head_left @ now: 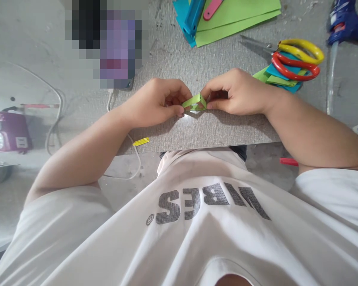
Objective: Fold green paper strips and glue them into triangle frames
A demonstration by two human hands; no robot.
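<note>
Between my two hands is a small green paper loop point(193, 101), a strip bent round on itself, held just above the table near its front edge. My left hand point(159, 101) pinches the loop's left end between thumb and fingers. On the other side, the thumb and fingertips of my right hand point(235, 93) grip its right end. Beyond my right wrist lie scissors point(298, 63) with one yellow and one red handle, on top of several green and blue paper pieces point(262, 74).
Green paper sheets point(241, 20) lie at the back under a blue stapler-like tool point(193, 18) and a pink-handled item point(212, 8). A blue glue gun point(346, 22) is at the far right. A white cable point(58, 103) and a yellow tag point(141, 142) are on the left.
</note>
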